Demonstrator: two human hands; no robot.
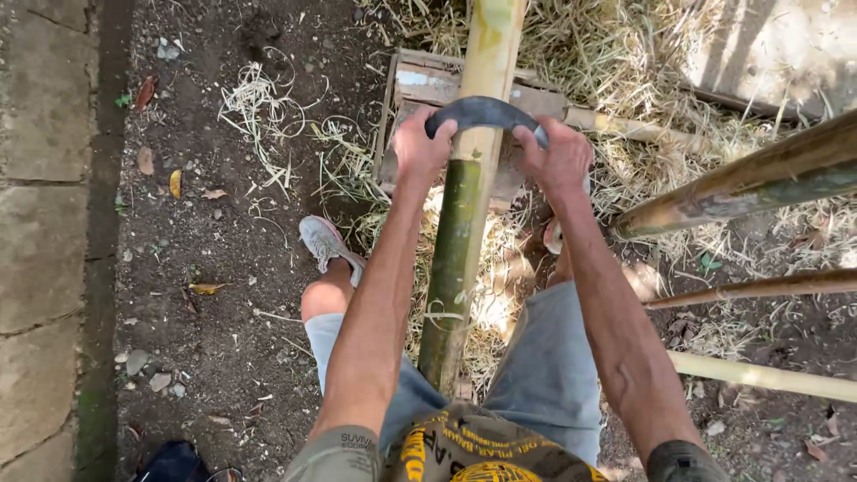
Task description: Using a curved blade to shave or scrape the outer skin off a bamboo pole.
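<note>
The left hand and right hand were each closed tight on one end of a dark curved blade, which lay across a bamboo pole. The pole ran between the person's knees and rested on a wooden block, likely to steady it among the shavings.
</note>
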